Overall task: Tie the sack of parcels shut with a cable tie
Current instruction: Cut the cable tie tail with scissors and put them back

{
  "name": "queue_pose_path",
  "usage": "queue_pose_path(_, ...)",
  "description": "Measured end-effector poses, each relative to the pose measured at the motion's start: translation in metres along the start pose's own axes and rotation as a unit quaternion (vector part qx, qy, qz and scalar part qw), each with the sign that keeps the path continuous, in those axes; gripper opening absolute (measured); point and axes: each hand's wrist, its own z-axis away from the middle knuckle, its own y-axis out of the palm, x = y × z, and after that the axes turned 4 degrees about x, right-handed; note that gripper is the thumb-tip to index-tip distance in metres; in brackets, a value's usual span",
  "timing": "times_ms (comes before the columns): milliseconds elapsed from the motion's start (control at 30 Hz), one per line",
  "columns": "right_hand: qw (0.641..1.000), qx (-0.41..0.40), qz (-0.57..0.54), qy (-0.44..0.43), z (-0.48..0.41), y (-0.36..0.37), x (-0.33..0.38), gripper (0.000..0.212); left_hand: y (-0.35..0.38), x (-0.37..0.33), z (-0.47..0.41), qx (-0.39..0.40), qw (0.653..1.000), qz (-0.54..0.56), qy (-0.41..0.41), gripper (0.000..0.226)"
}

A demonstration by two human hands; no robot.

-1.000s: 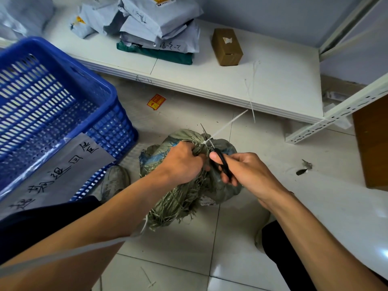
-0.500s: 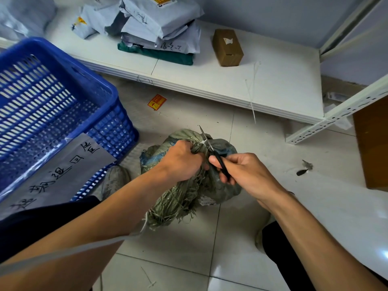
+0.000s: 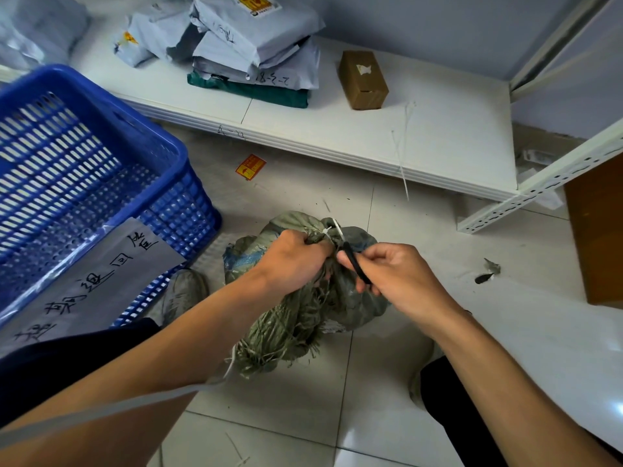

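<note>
Hands first: I am clenching my left hand (image 3: 296, 261) around the gathered neck of the frayed, olive-green woven plastic sack (image 3: 303, 298), which is sitting on the pale tiled floor (image 3: 269, 406) between my knees. My right hand (image 3: 401, 281) is pinching small black-handled scissors (image 3: 354, 264) at the white nylon cable tie (image 3: 332, 230) cinched round that neck. I am judging the sack soft, slack and light, best held just below the tie; the tie itself looks stiff and slick. Beyond, to my left, the blue slotted plastic crate (image 3: 101, 170) is showing no contents. Farthest, grey polythene mailers (image 3: 256, 45) and a small brown cardboard box (image 3: 362, 79) are lying on the white shelf board (image 3: 455, 146).
</note>
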Motion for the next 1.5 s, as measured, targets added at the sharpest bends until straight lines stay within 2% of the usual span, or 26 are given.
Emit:
queue_pose_path(133,0.999,0.006,0.033,-0.023,-0.002,0.006,-0.008,0.022,0.003,-0.001,0.001,0.011,0.998,0.067,-0.018,0.037)
queue_pose_path(233,0.998,-0.010,0.058,-0.037,-0.004,0.009,-0.012,0.020,0.004,-0.001,0.000,0.016,0.996,0.082,-0.031,0.038)
queue_pose_path(300,0.992,-0.024,0.112,-0.047,-0.006,0.008,-0.014,0.017,0.004,-0.003,0.000,0.026,0.994,0.100,-0.041,0.037)
queue_pose_path(433,0.979,0.022,0.197,-0.057,-0.003,0.010,-0.017,0.029,0.006,-0.001,0.001,0.033,0.995,0.083,-0.045,0.054)
queue_pose_path(533,0.971,0.032,0.230,-0.060,-0.002,0.011,-0.017,0.028,0.008,0.002,-0.001,0.015,0.999,0.043,-0.012,0.047)
queue_pose_path(767,0.988,0.028,0.151,-0.013,-0.001,0.011,-0.015,0.022,0.010,0.004,-0.002,0.000,1.000,0.020,0.014,0.032)
queue_pose_path(867,0.994,-0.007,0.111,-0.011,-0.002,0.011,-0.013,0.017,0.008,0.000,0.000,-0.001,0.999,0.049,0.007,0.031)
queue_pose_path(1000,0.989,-0.076,0.123,-0.043,-0.004,0.012,-0.013,0.019,0.007,-0.004,0.004,0.009,0.997,0.072,-0.018,0.043)
queue_pose_path(1200,0.977,-0.104,0.166,-0.087,-0.004,0.017,-0.016,0.020,0.006,-0.002,0.002,0.009,0.998,0.056,-0.032,0.041)
queue_pose_path(1367,0.980,-0.074,0.157,-0.100,-0.003,0.019,-0.016,0.021,0.004,-0.001,0.000,-0.002,0.999,0.046,-0.027,0.033)
queue_pose_path(1500,0.980,-0.077,0.145,-0.112,-0.003,0.017,-0.015,0.015,0.004,-0.001,0.000,-0.010,0.998,0.061,-0.029,0.036)
